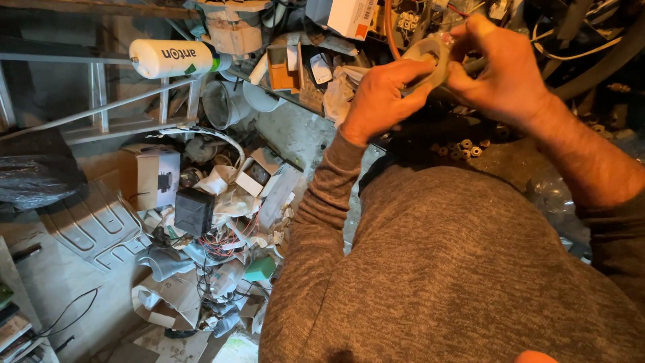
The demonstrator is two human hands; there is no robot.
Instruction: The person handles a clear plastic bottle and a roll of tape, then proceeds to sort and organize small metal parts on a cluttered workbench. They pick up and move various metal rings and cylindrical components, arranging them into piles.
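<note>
Gripping a pale ring-shaped part [430,57] from both sides, the left hand [381,97] and right hand [500,74] were closed on it, held up betw. them. Small brass fittings [463,149] lay on the bench just below the hands; a white cylinder [176,58] sat well left.

The scene is dim and warm-toned, with the strongest light falling from above on the two hands and the white cylinder [176,58] at far left, which shows mild glare. Deep shadow swallows the far right corner and the left edge. Straight rails bow slightly toward the edges. The grey sweater [457,269] nearest the camera looks soft and grainy
</note>
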